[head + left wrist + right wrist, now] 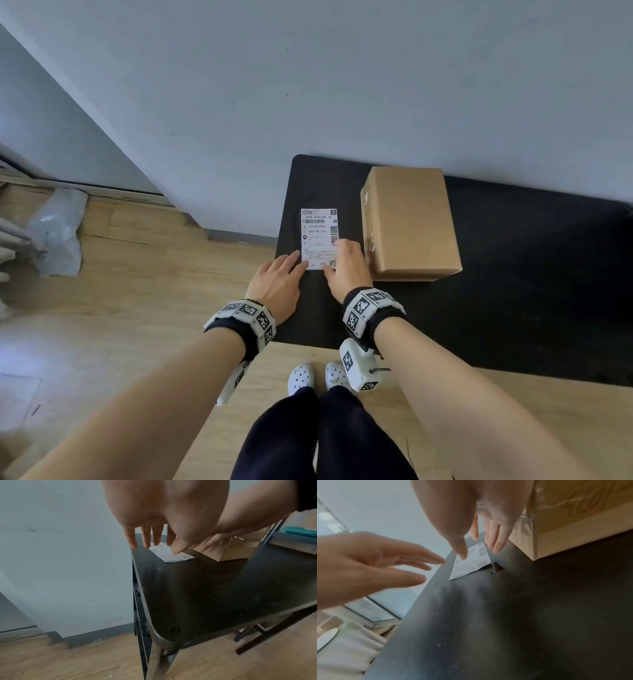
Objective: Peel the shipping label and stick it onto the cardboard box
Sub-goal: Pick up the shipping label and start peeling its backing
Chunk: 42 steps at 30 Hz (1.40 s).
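A white printed shipping label (318,236) lies flat on the black table (513,274), just left of a closed brown cardboard box (409,222). My left hand (291,265) reaches to the label's near left edge with its fingers straight and spread. My right hand (337,253) hovers over the label's near right part and hides that corner; nothing is held. In the right wrist view the thumb points down at the label (471,563), and its near right corner curls up slightly. The left wrist view shows straight fingers (147,539) above the label (173,555).
The table stands against a pale wall (342,85), its left edge close to the label. The box (582,520) stands right beside my right hand. A small dark chip (497,566) marks the tabletop near the label. Wooden floor and grey plastic wrap (58,233) lie to the left.
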Motion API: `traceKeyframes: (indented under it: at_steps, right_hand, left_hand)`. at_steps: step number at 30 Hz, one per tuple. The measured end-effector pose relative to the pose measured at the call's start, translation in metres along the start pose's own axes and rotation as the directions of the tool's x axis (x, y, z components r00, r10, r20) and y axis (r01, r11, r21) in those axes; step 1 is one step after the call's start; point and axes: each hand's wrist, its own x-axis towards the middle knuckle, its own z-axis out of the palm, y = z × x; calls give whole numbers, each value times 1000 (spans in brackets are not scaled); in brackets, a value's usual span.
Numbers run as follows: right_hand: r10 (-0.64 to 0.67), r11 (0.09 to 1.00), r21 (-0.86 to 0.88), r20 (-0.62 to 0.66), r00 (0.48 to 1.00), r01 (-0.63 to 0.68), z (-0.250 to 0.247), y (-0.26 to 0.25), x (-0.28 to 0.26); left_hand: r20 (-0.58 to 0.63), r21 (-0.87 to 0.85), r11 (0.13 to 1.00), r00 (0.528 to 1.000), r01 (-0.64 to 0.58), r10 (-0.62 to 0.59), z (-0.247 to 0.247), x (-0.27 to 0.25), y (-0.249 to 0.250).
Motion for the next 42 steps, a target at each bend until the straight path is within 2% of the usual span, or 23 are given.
traceKeyframes:
  at_steps: [4, 8, 14, 19, 24, 31, 36, 42]
  right_hand:
    - [147, 984, 101, -14, 989, -145, 5, 3, 4]
    - [210, 966, 156, -19, 977, -205, 9, 2, 11]
    - [384, 872, 329, -1, 923, -363, 9, 2, 22]
    - [403, 862, 320, 39, 914, -394, 10, 0, 24]
    - [313, 913, 276, -3, 950, -300, 2, -2, 19]
    - [228, 914, 359, -74, 971, -187, -29, -13, 3]
    - [118, 906, 418, -106, 987, -63, -63, -16, -3]
    - [-58, 890, 449, -47, 997, 73, -100, -20, -9]
  left_hand:
    - [91, 59, 998, 996, -9, 4, 10, 4, -7]
    - [169, 89, 996, 986, -22, 6, 17, 7, -16]
    - [171, 71, 997, 985, -42, 29, 20, 5, -17]
    - [155, 35, 999, 987, -40, 34, 20, 7, -16]
    - [116, -37, 998, 991, -58, 62, 13, 10, -20]
    - [46, -107, 994, 998, -34, 39, -29, 13, -12]
    - [-122, -86, 994, 991, -72, 61, -64, 18, 4]
    - [-195, 26, 988, 968, -155, 157, -100, 22, 33]
